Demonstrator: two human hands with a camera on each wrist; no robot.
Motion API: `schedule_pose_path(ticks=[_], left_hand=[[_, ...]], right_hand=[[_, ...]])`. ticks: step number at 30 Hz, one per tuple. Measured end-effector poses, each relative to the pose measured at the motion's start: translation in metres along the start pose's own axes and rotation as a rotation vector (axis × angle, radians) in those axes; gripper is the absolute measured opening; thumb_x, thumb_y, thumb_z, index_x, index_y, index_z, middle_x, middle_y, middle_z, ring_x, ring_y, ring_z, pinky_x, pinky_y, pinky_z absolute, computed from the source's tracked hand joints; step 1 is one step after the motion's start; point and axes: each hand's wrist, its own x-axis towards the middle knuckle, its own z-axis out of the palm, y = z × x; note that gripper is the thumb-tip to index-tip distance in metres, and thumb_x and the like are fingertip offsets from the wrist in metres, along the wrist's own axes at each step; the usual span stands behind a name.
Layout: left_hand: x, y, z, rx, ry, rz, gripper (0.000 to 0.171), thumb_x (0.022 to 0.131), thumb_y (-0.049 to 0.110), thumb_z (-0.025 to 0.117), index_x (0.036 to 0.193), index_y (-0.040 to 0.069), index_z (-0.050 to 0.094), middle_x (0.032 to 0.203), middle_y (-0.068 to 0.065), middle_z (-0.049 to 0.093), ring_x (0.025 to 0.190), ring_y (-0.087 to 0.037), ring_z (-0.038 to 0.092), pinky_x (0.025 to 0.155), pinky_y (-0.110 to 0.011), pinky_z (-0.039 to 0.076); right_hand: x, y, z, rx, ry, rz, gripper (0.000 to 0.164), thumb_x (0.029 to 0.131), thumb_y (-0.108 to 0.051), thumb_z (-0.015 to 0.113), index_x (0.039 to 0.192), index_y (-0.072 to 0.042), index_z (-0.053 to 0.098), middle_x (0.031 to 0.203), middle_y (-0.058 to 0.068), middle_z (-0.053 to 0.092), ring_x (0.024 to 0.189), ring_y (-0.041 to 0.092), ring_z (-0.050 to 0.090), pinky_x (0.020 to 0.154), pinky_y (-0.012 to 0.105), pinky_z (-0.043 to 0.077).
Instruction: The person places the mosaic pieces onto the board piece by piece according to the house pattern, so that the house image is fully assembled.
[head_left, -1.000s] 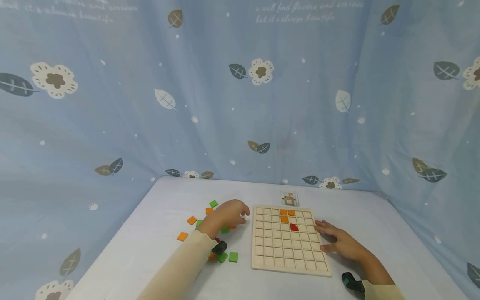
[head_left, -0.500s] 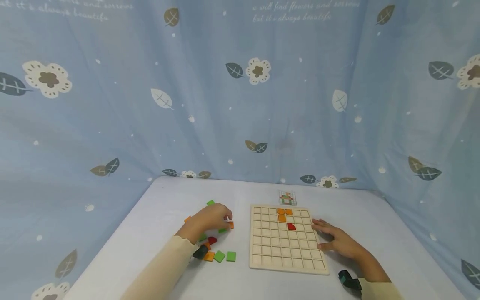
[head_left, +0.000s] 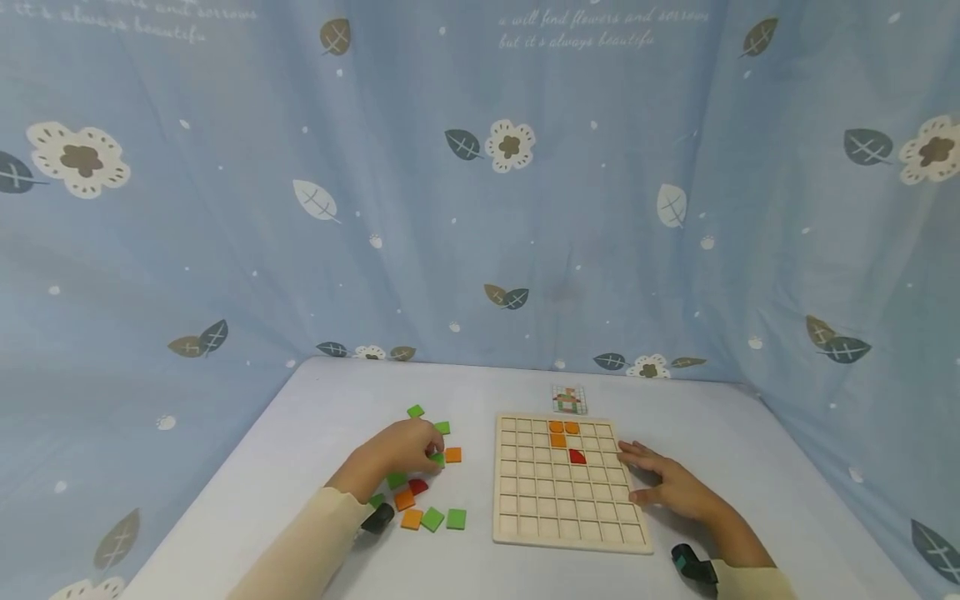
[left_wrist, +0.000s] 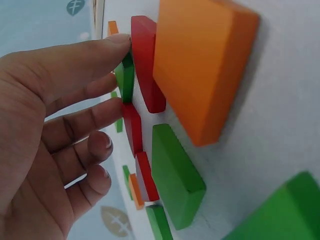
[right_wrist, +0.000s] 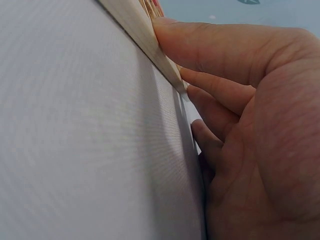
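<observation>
In the head view my left hand (head_left: 408,446) is low over a scatter of loose tiles, left of the grid board. Thumb and fingertips close on a green tile (left_wrist: 125,77) in the left wrist view; beside it lie a red tile (left_wrist: 145,62) and a large-looking orange square tile (left_wrist: 200,65). My right hand (head_left: 671,487) rests at the right edge of the pale wooden grid board (head_left: 536,506), its thumb (right_wrist: 175,37) touching the side. Several orange tiles (head_left: 558,440) and a red quarter-round tile (head_left: 577,457) sit in the board's cells.
A small pattern card (head_left: 569,399) lies behind the board. Nearer the front are green square tiles (head_left: 456,518) and an orange tile (head_left: 411,519). A blue printed curtain (head_left: 480,208) hangs behind the white table (head_left: 450,567).
My left hand has moved left and down from beside the board into the tiles, fingers closing on a green one. The right hand stays at the board's edge. The view shifts slightly.
</observation>
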Motion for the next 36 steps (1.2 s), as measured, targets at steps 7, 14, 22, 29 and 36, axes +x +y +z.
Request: schedule_pose_path(ticks=[7,14,22,29,36], left_hand=[[0.001,-0.004,0.004,-0.022,0.009,0.037,0.013,0.080,0.023,0.080,0.091,0.019,0.074,0.072,0.007,0.055,0.063,-0.011,0.049,0.061,-0.030,0.045],[0.003,-0.007,0.005,-0.059,0.018,0.082,0.016,0.080,0.021,0.080,0.095,0.018,0.074,0.089,0.012,0.063,0.079,-0.007,0.056,0.076,-0.031,0.051],[0.003,-0.012,0.003,-0.068,0.005,0.114,0.014,0.081,0.021,0.080,0.093,0.022,0.072,0.090,0.014,0.061,0.080,-0.006,0.056,0.075,-0.031,0.051],[0.009,0.002,-0.001,0.021,0.015,0.167,0.015,0.082,0.023,0.079,0.095,0.022,0.074,0.094,0.016,0.062,0.088,-0.009,0.058,0.082,-0.032,0.050],[0.030,0.022,-0.005,0.108,0.010,0.272,0.015,0.083,0.023,0.078,0.098,0.021,0.074,0.096,0.015,0.064,0.093,-0.009,0.059,0.082,-0.029,0.049]], right_hand=[[-0.001,0.000,0.002,0.027,0.006,0.002,0.075,0.074,-0.033,0.081,0.136,-0.001,0.055,0.151,0.022,0.032,0.139,0.050,0.015,0.104,0.070,0.010],[-0.003,0.000,0.001,0.020,-0.003,0.017,0.076,0.074,-0.035,0.080,0.137,-0.002,0.054,0.152,0.022,0.031,0.140,0.050,0.015,0.103,0.071,0.010],[0.000,-0.004,0.001,0.002,0.000,0.018,0.075,0.074,-0.033,0.080,0.136,0.000,0.054,0.151,0.021,0.033,0.140,0.049,0.017,0.104,0.070,0.011],[-0.001,-0.006,-0.003,-0.035,0.000,0.012,0.076,0.073,-0.035,0.080,0.136,0.000,0.055,0.151,0.022,0.034,0.139,0.050,0.017,0.104,0.070,0.012],[0.000,-0.003,0.000,-0.009,-0.008,-0.019,0.074,0.076,-0.032,0.080,0.136,0.000,0.054,0.151,0.023,0.033,0.139,0.051,0.015,0.103,0.071,0.010]])
